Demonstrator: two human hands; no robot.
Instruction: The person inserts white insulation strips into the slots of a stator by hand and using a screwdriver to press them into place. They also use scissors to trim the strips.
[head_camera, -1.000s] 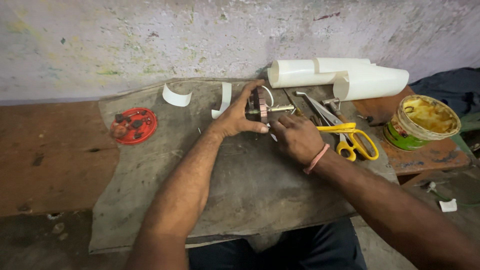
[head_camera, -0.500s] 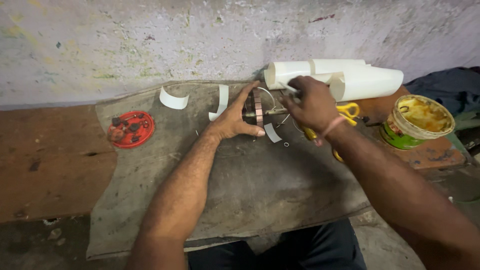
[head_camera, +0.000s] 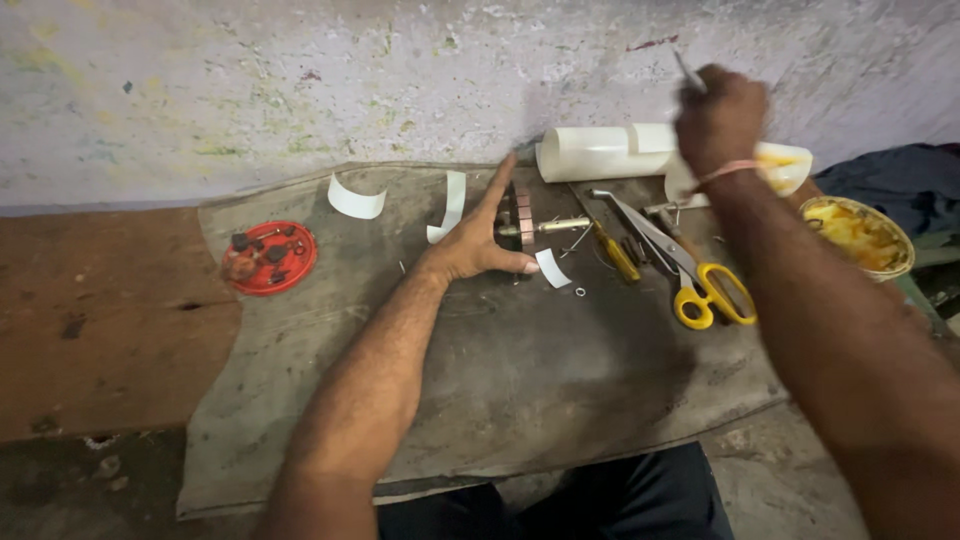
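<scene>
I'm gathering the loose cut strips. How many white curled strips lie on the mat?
3: one strip near the red lid, one beside the left hand, one by its thumb. Others may be hidden.
</scene>
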